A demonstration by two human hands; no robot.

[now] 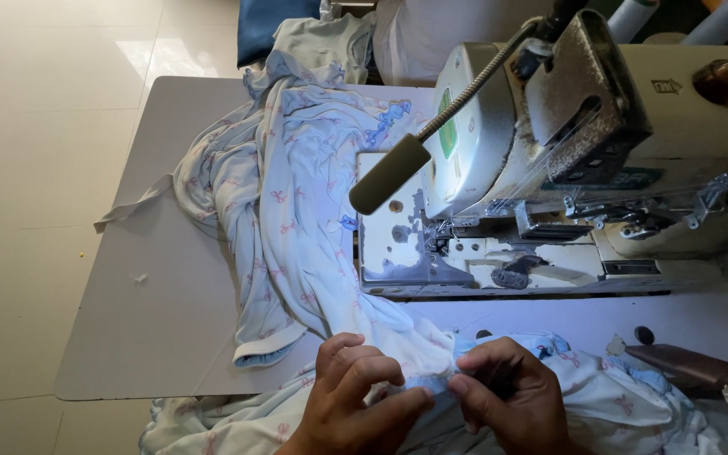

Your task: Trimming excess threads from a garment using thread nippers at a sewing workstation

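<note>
— Looking down from the head camera, what are the hands doing?

— Both sit at the near edge of the worktop (153,337). The left hand (355,396) and right hand (511,392) pinch the same fold of pale blue printed fabric (297,211) between them, fingers (377,371) curled narrow and closed on the cloth, thumbs nearly meeting.

— Where does that fabric run?

— From the fold in the hands it trails up across the worktop, bunched along the left side of the sewing machine (549,168), and drops off the far edge. More of it spills over the near edge below the hands.

— Is any of it under the needle?

— Not the held part; that lies in front of the machine bed, apart from the presser foot (431,244). A ribbed cuff (263,350) looks finished already, though the seam in the fingers is too crumpled to judge.

— So how far along?

— I'd say the piece is being readied at the edge, with feeding into the machine not yet begun. A gooseneck lamp (389,173) hangs over the bed.
</note>
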